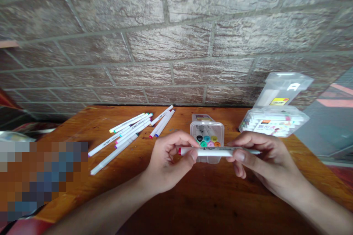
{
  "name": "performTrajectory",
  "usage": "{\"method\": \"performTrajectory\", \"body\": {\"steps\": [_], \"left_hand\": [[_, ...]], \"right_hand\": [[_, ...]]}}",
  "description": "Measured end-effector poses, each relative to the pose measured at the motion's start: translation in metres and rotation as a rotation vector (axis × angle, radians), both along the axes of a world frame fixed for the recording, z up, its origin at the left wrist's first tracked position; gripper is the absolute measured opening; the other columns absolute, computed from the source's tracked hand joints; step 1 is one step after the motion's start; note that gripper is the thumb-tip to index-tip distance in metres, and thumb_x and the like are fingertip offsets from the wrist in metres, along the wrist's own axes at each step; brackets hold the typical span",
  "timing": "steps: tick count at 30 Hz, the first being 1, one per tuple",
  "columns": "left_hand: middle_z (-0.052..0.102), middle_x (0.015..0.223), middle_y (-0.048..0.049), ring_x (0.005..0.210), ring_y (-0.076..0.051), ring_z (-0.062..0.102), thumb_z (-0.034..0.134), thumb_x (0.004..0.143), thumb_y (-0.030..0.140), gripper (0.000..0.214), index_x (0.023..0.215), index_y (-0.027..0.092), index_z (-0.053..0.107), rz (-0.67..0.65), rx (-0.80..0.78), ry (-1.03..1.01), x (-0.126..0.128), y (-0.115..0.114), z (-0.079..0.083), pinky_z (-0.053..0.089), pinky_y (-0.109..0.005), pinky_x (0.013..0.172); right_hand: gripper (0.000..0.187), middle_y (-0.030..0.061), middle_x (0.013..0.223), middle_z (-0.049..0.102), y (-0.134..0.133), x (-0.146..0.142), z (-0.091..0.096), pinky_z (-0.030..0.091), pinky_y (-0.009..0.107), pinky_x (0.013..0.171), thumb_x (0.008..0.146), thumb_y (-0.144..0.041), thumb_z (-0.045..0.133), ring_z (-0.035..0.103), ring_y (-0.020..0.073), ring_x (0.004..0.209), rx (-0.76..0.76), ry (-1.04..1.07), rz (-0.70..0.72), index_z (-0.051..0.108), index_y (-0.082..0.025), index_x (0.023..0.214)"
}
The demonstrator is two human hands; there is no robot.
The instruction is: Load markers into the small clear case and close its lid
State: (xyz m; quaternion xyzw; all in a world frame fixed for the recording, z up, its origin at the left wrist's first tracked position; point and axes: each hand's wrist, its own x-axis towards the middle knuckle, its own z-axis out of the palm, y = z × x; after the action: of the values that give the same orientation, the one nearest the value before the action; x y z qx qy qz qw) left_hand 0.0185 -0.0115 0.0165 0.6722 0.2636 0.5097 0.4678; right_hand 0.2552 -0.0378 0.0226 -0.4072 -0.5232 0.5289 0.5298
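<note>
Between my two hands a white marker (212, 151) with a red end lies level, its red end to the left. My left hand (173, 163) pinches it near the red end. Farther right, my right hand (261, 158) grips the other end between thumb and fingers, and a grey tip sticks out past them. Just behind the marker stands a clear plastic case (221, 128), its opening facing me. Several markers with coloured, numbered ends (209, 143) sit inside it, black, yellow, green, pink and orange among them. The marker and my fingers cover part of the case's lower front.
Loose white markers (132, 130) lie in a pile on the wooden table (124, 187) at the left. At the back right stands a second clear case (273, 123) full of markers, with a clear lid (278, 90) upright behind it. A brick-patterned wall (171, 44) borders the table's far edge.
</note>
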Motion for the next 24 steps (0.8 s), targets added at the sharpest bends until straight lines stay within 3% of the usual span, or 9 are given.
{"method": "performTrajectory", "body": {"steps": [12, 24], "left_hand": [[0.067, 0.066, -0.0006, 0.052, -0.008, 0.055, 0.073, 0.089, 0.017, 0.006, 0.087, 0.014, 0.068, 0.05, 0.052, 0.017, 0.0043, -0.0012, 0.0033, 0.04, -0.016, 0.048], [0.073, 0.067, -0.0016, 0.054, -0.011, 0.061, 0.078, 0.082, 0.012, 0.009, 0.085, 0.016, 0.07, 0.083, 0.119, 0.039, 0.007, -0.0012, 0.0013, 0.049, -0.018, 0.053]], "right_hand": [[0.024, 0.0013, 0.057, 0.071, 0.0004, 0.0004, 0.0003, 0.052, 0.023, 0.046, 0.081, -0.039, 0.091, 0.062, 0.0128, 0.045, 0.035, -0.012, 0.007, 0.079, -0.019, 0.083], [0.024, 0.003, 0.062, 0.074, 0.0052, 0.0029, -0.0012, 0.053, 0.023, 0.045, 0.084, -0.039, 0.088, 0.063, 0.0129, 0.046, 0.014, 0.03, 0.045, 0.077, -0.018, 0.08]]}}
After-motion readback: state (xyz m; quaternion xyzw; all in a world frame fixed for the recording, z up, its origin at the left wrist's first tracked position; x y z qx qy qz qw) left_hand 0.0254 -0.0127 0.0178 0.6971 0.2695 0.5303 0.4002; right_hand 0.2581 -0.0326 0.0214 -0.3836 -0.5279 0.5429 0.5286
